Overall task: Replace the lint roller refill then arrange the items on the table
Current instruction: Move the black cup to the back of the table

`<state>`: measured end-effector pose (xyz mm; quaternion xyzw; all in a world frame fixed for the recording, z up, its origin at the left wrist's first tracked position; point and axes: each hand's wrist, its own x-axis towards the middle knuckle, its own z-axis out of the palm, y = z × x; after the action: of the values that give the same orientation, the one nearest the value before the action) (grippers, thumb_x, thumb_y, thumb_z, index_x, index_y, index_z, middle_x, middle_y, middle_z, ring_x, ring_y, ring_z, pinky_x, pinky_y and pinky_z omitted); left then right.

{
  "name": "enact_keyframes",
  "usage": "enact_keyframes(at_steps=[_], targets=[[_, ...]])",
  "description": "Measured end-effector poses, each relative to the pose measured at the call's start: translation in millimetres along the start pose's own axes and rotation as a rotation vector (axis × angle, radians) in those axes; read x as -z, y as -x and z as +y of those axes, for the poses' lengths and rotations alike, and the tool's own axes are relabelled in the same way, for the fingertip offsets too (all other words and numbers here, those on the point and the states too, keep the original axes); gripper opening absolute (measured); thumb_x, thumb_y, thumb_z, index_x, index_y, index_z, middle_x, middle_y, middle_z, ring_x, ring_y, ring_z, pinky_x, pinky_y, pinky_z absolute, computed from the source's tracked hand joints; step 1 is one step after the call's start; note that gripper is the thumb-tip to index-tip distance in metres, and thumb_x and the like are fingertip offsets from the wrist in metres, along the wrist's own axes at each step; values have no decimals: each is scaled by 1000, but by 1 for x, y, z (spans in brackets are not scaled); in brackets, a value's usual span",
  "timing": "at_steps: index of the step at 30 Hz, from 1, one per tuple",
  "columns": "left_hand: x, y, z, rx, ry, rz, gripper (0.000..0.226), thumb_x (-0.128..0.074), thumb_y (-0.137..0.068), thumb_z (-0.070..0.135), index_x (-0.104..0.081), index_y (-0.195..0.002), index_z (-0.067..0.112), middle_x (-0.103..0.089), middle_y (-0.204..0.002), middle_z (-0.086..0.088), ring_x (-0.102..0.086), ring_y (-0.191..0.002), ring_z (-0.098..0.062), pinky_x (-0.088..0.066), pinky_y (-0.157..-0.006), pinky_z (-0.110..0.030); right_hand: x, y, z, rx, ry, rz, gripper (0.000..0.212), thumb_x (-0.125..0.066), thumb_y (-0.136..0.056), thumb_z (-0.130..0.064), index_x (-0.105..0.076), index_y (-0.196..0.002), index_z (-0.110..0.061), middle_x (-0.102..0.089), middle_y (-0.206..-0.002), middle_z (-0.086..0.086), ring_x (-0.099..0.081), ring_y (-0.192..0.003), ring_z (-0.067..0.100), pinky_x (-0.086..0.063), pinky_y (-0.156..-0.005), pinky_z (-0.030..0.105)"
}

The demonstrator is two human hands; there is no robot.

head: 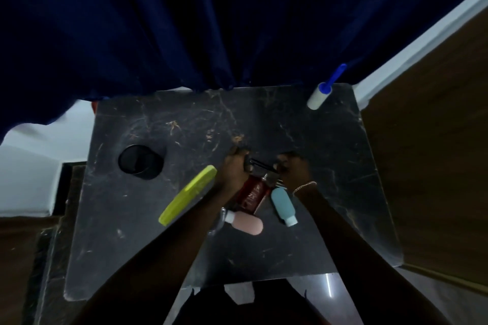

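A lint roller (320, 95) with a blue handle and white roll lies at the far right corner of the black marble table (184, 126). At the table's middle, my left hand (235, 166) and my right hand (293, 169) both grip a small black tool (260, 165) between them. Below the hands lie a dark red bottle (252, 194), a teal bottle (284, 206) and a pink bottle (247, 223). A yellow-green flat case (188, 194) lies left of my left arm.
A black round cup (138, 162) stands on the table's left side. A dark blue curtain (211, 21) hangs along the far edge. A wooden panel (435, 140) borders the right side. A clear object (219, 219) lies partly under my left arm.
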<state>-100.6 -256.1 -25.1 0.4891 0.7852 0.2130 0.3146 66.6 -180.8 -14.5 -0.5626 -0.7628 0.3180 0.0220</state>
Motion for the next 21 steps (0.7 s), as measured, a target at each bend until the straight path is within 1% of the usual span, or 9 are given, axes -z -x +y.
enact_keyframes(at_steps=[4, 6, 8, 10, 13, 14, 17, 19, 21], targets=[[-17, -18, 4, -19, -118, -101, 53, -61, -89, 3, -62, -139, 20, -54, -149, -10, -55, -131, -35, -49, -106, -42, 4, -17, 21, -40, -41, -42, 20, -64, -84, -1, -72, -103, 2, -71, -111, 19, -68, -105, 32, -42, -82, 18], [-20, -24, 2, -64, -177, -129, 50, -61, -90, 5, -62, -138, 20, -48, -153, -9, -49, -137, -33, -46, -110, -44, 0, -22, 23, -26, -11, -101, 19, -69, -81, -5, -72, -99, 0, -72, -108, 17, -68, -103, 31, -46, -87, 25], [-25, -29, 2, -111, -206, -116, 43, -65, -90, 6, -67, -132, 18, -49, -152, -9, -48, -138, -31, -43, -114, -39, -3, -27, 26, -3, 13, -146, 18, -70, -77, -8, -71, -94, -4, -73, -104, 15, -68, -102, 31, -51, -89, 31], [-28, -32, 1, -153, -217, -99, 35, -67, -89, 6, -71, -122, 15, -50, -150, -10, -49, -136, -30, -40, -113, -35, -9, -29, 29, 7, 15, -183, 17, -70, -74, -7, -69, -91, -6, -72, -103, 14, -66, -102, 31, -52, -91, 34], [-33, -37, -2, -164, -191, -76, 27, -69, -86, 1, -73, -111, 9, -54, -144, -14, -54, -130, -31, -38, -103, -24, -14, -32, 32, 20, 35, -203, 17, -69, -73, -7, -68, -90, -8, -71, -102, 15, -65, -102, 32, -51, -93, 37], [-35, -39, -2, -151, -184, -86, 26, -69, -86, 1, -73, -111, 7, -56, -141, -16, -55, -127, -33, -38, -100, -24, -14, -33, 32, 19, 44, -208, 16, -68, -74, -7, -67, -90, -8, -71, -101, 15, -65, -101, 32, -51, -93, 37], [-35, -43, 1, -128, -213, -175, 25, -59, -97, 3, -67, -120, 3, -59, -134, -22, -56, -123, -39, -43, -101, -36, -10, -34, 29, 32, 59, -224, 15, -65, -73, -8, -67, -89, -6, -72, -99, 16, -66, -100, 33, -51, -94, 36], [-33, -40, 4, -137, -161, -141, 18, -61, -91, -1, -66, -107, 1, -66, -115, -20, -63, -107, -37, -50, -94, -41, -6, -31, 27, 33, 61, -217, 18, -64, -74, -9, -66, -92, -4, -70, -103, 19, -64, -102, 35, -51, -93, 37], [-30, -36, 8, -109, -53, -87, 19, -63, -84, -7, -66, -100, 2, -70, -100, -16, -67, -93, -32, -52, -87, -44, -1, -31, 25, 24, 65, -200, 18, -64, -75, -11, -65, -93, -7, -68, -107, 18, -64, -103, 34, -52, -92, 36]])
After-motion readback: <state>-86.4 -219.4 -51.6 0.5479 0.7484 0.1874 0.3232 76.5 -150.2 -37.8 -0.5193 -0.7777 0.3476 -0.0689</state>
